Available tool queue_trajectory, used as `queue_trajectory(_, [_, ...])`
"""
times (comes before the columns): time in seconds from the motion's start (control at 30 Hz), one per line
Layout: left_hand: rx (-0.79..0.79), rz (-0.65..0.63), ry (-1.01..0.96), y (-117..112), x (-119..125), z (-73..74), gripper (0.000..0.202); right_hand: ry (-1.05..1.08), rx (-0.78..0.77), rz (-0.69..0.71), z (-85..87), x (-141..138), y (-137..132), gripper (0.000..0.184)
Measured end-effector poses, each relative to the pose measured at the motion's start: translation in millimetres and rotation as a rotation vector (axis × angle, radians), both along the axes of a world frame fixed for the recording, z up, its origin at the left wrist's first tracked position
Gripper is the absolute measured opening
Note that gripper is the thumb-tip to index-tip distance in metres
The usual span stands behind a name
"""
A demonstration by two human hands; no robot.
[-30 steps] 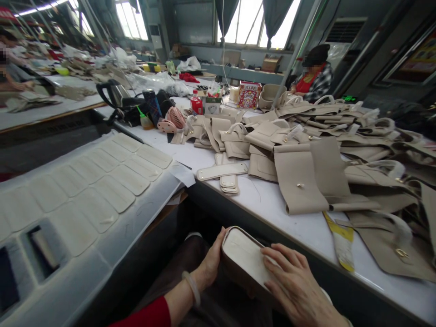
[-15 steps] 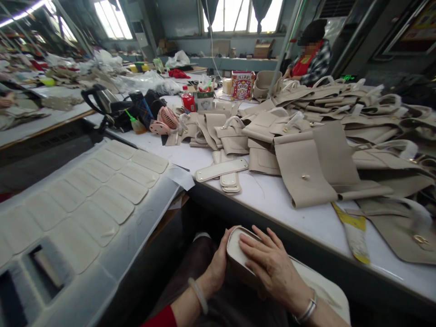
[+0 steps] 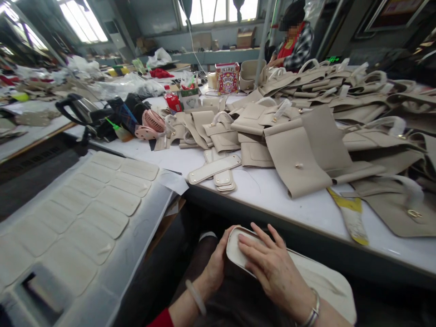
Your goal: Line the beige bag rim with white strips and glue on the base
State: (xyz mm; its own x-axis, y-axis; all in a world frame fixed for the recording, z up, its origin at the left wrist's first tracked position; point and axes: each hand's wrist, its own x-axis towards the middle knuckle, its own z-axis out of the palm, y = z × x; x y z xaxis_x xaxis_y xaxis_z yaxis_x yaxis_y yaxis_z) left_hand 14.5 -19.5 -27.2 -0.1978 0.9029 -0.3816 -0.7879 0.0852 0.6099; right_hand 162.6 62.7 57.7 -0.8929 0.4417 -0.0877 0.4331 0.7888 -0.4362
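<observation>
A long cream panel with rounded ends and a raised edge (image 3: pixel 329 278) lies slantwise over my lap, just below the table edge. My left hand (image 3: pixel 217 260) is closed round its near-left end, thumb side up along the rim; the fingers beneath are hidden. On the panel's upper face my right hand (image 3: pixel 270 265) lies flat, fingers spread and fingertips near the same end. Part of the panel is covered by that hand and wrist. To the left, several similar cream oblong pieces (image 3: pixel 117 200) are laid out in rows on a sheet-covered board (image 3: pixel 117 268).
Beige bag pieces (image 3: pixel 299 154) are heaped on the white table (image 3: pixel 272 206). Strips with metal studs (image 3: pixel 214 169) lie near its edge, and a yellow-and-white wrapped tool (image 3: pixel 349 215) sits at right. A kettle (image 3: pixel 81 109) and pink fan (image 3: pixel 151 121) stand behind. A person (image 3: pixel 293 43) works beyond the heap.
The camera view has shifted, so the surroundings appear farther left and slightly higher. Both hands keep nearly the same hold, and more of the panel's right end shows.
</observation>
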Motion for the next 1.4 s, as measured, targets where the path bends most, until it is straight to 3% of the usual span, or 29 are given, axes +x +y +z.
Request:
queue_trajectory(0.13, [0.024, -0.047, 0.031, -1, -8, -2.7, 0.038, -0.009, -0.007, -0.020, -1.9, 0, -2, 0.038])
queue_trajectory(0.3, [0.038, -0.199, -0.027, -3, -19, -4.2, 0.043, 0.015, -0.024, -0.058, -4.5, 1, -4, 0.041])
queue_trajectory(0.5, [0.032, -0.287, -0.028, -1, -25, 5.4, 0.042, 0.034, -0.061, -0.073, -4.7, 2, -3, 0.043])
queue_trajectory(0.67, [0.014, -0.298, -0.004, 4, -26, 16.5, 0.035, 0.045, -0.042, -0.063, -3.2, 1, -3, 0.047])
queue_trajectory(1.0, [-0.036, -0.332, 0.212, 8, -28, 18.5, 0.036, 0.073, -0.052, -0.065, -10.9, 2, -2, 0.052])
queue_trajectory(1.17, [-0.020, -0.360, 0.357, 14, -30, 26.1, 0.037, 0.096, -0.126, -0.135, -1.1, -4, -2, 0.052])
queue_trajectory(1.4, [0.007, -0.327, 0.475, 10, -28, 22.6, 0.041, 0.148, -0.242, -0.267, 3.5, -13, -4, 0.051])
